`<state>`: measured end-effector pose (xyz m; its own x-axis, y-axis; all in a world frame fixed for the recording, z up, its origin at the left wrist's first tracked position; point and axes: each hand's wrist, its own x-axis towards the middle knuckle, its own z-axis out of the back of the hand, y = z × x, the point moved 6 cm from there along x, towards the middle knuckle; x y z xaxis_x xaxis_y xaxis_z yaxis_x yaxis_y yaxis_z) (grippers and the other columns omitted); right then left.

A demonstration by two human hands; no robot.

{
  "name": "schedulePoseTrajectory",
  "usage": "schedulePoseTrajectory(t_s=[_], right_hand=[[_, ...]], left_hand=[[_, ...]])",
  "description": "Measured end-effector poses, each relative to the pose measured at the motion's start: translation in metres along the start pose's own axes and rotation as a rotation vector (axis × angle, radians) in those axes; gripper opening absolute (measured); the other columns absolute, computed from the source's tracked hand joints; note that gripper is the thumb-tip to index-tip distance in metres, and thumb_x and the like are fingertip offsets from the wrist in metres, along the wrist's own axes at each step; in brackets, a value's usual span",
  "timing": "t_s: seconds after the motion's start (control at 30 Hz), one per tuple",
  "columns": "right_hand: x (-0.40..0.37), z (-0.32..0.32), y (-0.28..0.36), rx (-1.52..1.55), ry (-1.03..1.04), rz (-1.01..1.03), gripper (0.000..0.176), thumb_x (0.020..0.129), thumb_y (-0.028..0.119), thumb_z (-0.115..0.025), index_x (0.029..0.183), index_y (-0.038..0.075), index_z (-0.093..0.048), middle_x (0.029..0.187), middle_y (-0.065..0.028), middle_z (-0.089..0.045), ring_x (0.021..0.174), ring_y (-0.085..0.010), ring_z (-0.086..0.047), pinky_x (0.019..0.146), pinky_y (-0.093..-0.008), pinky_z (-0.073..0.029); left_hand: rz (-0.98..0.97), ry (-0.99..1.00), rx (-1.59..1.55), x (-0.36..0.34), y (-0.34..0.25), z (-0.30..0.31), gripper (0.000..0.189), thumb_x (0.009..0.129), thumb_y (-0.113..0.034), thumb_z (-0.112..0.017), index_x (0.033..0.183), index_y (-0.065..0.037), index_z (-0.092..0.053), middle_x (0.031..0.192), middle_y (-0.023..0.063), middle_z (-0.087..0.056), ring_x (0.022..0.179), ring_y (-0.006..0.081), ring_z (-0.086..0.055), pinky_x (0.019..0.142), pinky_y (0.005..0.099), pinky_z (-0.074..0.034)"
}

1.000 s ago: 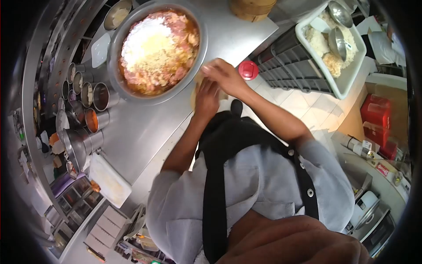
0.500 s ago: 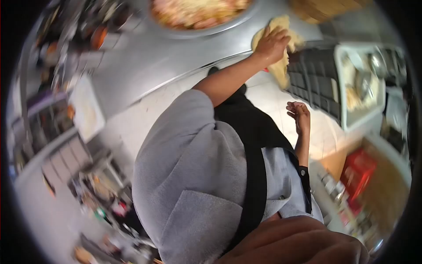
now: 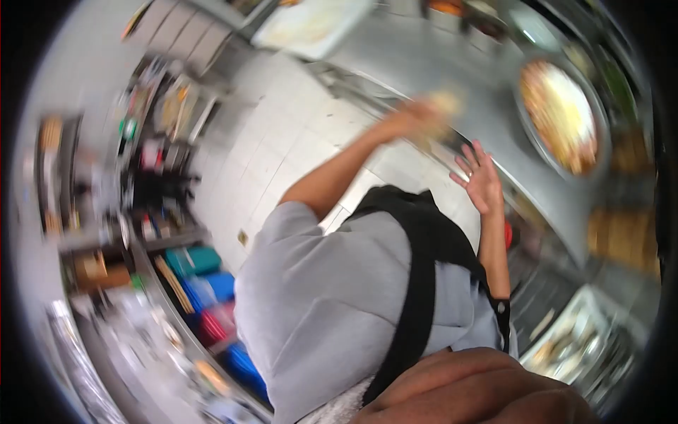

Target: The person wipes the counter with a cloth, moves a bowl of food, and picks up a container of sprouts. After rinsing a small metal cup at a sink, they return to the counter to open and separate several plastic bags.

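My left hand (image 3: pixel 413 119) is stretched forward over the edge of the steel counter (image 3: pixel 466 78), closed on a pale yellow cloth (image 3: pixel 446 106). Both are smeared by motion, and the fingers are hard to tell apart. To the right, my right hand (image 3: pixel 482 182) is raised near the counter edge, palm up with fingers spread, holding nothing. A large round metal pan (image 3: pixel 521 116) stands on the counter beyond my right hand, filled with orange-pink food and a whitish part on top.
A white tray (image 3: pixel 311 28) lies at the counter's far left end. Bottom right is a white container (image 3: pixel 575 339) of utensils. Shelves with blue bins (image 3: pixel 212 290) are at lower left. Tiled floor (image 3: pixel 275 134) shows between. A wooden block (image 3: pixel 625 240) is at right.
The view has swung, so the pan now appears at the right. My left hand, with the cloth, has moved away from my right side. My right hand has risen and spread its fingers.
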<state>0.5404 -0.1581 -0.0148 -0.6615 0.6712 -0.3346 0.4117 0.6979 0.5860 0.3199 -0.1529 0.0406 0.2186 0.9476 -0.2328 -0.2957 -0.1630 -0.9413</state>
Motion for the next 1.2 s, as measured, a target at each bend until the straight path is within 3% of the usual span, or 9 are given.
schedulePoseTrajectory(t_s=[0.13,0.2,0.4,0.63,0.7,0.87,0.97,1.17,1.2], right_hand=[[0.046,-0.094,-0.034,0.045,0.359,-0.016,0.064,0.095,0.049,-0.04,0.142,0.008,-0.028,0.143,-0.0136,-0.035,0.126,-0.0284,-0.041,0.103,-0.0412,-0.036],[0.063,-0.127,-0.045,-0.013,0.326,-0.002,0.065,0.095,0.049,-0.04,0.142,0.007,-0.027,0.142,-0.0147,-0.035,0.126,-0.0289,-0.041,0.103,-0.0412,-0.036],[0.084,-0.219,-0.054,-0.26,0.211,0.175,0.068,0.094,0.049,-0.04,0.143,0.004,-0.024,0.14,-0.0178,-0.037,0.126,-0.0305,-0.041,0.104,-0.0411,-0.035],[0.062,-0.381,-0.084,-0.105,0.427,0.147,0.072,0.092,0.051,-0.044,0.14,-0.002,-0.031,0.134,-0.0219,-0.044,0.129,-0.0326,-0.038,0.107,-0.0414,-0.03],[0.046,-0.448,-0.109,-0.779,0.77,0.558,0.071,0.091,0.052,-0.046,0.135,-0.004,-0.039,0.135,-0.0223,-0.044,0.13,-0.0335,-0.036,0.108,-0.0411,-0.027],[-0.005,-0.525,-0.171,-1.019,1.175,1.293,0.06,0.09,0.047,-0.051,0.124,-0.003,-0.054,0.133,-0.0245,-0.046,0.128,-0.0381,-0.039,0.108,-0.0437,-0.025],[-0.031,-0.492,-0.188,-1.198,1.373,1.326,0.063,0.09,0.049,-0.048,0.125,-0.004,-0.052,0.136,-0.0203,-0.045,0.131,-0.0369,-0.036,0.109,-0.0466,-0.024],[0.05,-0.417,-0.216,-0.298,1.05,-0.313,0.062,0.09,0.044,-0.053,0.133,0.0,-0.043,0.134,-0.0167,-0.047,0.13,-0.033,-0.037,0.109,-0.0449,-0.027],[0.056,-0.414,-0.207,-0.213,1.044,-0.306,0.061,0.091,0.043,-0.052,0.134,0.0,-0.042,0.133,-0.0157,-0.047,0.128,-0.0316,-0.04,0.108,-0.0441,-0.029]], left_hand=[[-0.866,-0.115,0.053,-0.07,-0.181,0.003,0.05,0.084,-0.029,-0.068,0.125,-0.005,-0.054,0.133,0.0201,-0.047,0.12,0.0325,-0.049,0.1,0.0398,-0.041],[-0.806,0.278,-0.903,-0.079,-0.22,0.02,0.04,0.088,-0.02,-0.062,0.122,-0.001,-0.052,0.127,0.0186,-0.052,0.109,0.0317,-0.058,0.092,0.0414,-0.047],[-0.805,0.579,-1.284,-0.162,-0.171,0.062,0.045,0.092,-0.011,-0.054,0.133,0.0,-0.038,0.126,0.0184,-0.052,0.106,0.0328,-0.059,0.089,0.0435,-0.048],[-0.579,-0.478,-0.602,-0.29,0.005,0.142,0.046,0.094,-0.018,-0.052,0.137,-0.009,-0.037,0.13,0.01,-0.049,0.11,0.0235,-0.054,0.093,0.0358,-0.043],[-0.54,-0.563,-0.962,-0.274,0.029,0.137,0.052,0.091,-0.015,-0.055,0.138,-0.006,-0.035,0.126,0.0099,-0.052,0.112,0.0237,-0.053,0.096,0.0355,-0.041],[-0.931,-1.256,-0.674,-0.343,-0.049,0.146,0.037,0.094,-0.025,-0.047,0.128,-0.009,-0.047,0.106,0.0069,-0.061,0.103,0.0133,-0.056,0.088,0.0265,-0.044],[-1.038,-1.163,-0.744,-0.379,-0.077,0.166,0.038,0.094,-0.025,-0.047,0.128,-0.008,-0.047,0.107,0.0076,-0.061,0.105,0.0138,-0.055,0.091,0.0273,-0.044],[-1.024,-1.235,-0.233,-0.416,-0.102,0.18,0.042,0.093,-0.027,-0.047,0.129,-0.005,-0.046,0.123,0.0114,-0.054,0.117,0.0217,-0.05,0.1,0.0351,-0.04],[-1.073,-1.153,-0.291,-0.396,-0.101,0.178,0.044,0.093,-0.027,-0.046,0.131,-0.005,-0.044,0.129,0.0123,-0.05,0.121,0.0238,-0.048,0.103,0.0371,-0.038]])
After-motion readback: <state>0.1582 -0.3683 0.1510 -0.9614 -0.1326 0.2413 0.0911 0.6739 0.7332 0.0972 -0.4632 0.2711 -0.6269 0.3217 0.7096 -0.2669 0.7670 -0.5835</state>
